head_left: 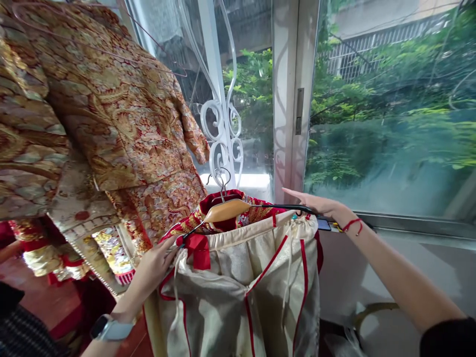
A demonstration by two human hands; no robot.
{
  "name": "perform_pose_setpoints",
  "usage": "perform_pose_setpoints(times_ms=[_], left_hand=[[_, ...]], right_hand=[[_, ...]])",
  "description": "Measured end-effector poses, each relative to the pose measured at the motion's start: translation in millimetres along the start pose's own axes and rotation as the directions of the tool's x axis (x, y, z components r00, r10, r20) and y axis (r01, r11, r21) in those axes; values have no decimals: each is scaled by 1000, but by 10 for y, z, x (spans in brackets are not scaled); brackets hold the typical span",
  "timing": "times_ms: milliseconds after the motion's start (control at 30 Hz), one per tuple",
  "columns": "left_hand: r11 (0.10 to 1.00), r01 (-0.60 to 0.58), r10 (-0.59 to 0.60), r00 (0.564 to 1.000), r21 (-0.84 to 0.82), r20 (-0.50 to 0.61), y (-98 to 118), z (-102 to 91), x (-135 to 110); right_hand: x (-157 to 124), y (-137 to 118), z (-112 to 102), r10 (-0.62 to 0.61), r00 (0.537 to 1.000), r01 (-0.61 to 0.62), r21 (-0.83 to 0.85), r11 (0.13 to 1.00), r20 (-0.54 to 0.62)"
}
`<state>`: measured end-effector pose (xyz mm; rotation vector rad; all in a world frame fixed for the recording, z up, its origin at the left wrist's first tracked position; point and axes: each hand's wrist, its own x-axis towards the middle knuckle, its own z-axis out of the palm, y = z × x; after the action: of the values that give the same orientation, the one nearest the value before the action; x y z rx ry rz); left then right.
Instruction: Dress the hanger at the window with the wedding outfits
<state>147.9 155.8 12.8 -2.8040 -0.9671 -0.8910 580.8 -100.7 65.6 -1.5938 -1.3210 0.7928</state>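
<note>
A cream drawstring skirt [238, 263] with red piping hangs from a hanger [227, 210] with a wooden middle and thin dark arms. Behind its waistband shows a red and gold embroidered garment [256, 202]. My left hand [160, 262] is closed at the left end of the waistband, by the hanger's tip; a watch is on that wrist. Over the hanger's right tip lies my right hand [322, 204], index finger stretched out to the left; its lower fingers are partly hidden. White drawstrings dangle at both sides of the waist.
Gold and red embroidered jackets [122, 109] hang close on the left. White scrolled ironwork [221, 119] and a sliding window [297, 124] stand ahead. A phone-like object [324, 225] lies on the sill by my right hand. Part of another person's arm [7, 251] appears at the left edge.
</note>
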Motion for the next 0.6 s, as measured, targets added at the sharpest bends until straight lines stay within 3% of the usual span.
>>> perform_pose_setpoints(times_ms=[100,333,400,533,600], left_hand=[[999,-26,26,1000,23,-18,-22,32,14],[996,-65,69,996,64,-51,-153,117,18],[994,-75,80,995,74,-63,-167,114,19],[992,-91,96,994,89,-57,-95,110,16],[992,-91,96,994,84,-58,-35,116,21]], right_hand=[[81,-167,-112,91,983,-74,-111,991,157],[-68,-376,-71,30,958,58,-295,954,286],[-119,-293,-30,15,964,85,-361,929,266],[-202,102,101,-19,998,48,-522,852,61],[-248,327,209,-40,997,68,-533,843,64]])
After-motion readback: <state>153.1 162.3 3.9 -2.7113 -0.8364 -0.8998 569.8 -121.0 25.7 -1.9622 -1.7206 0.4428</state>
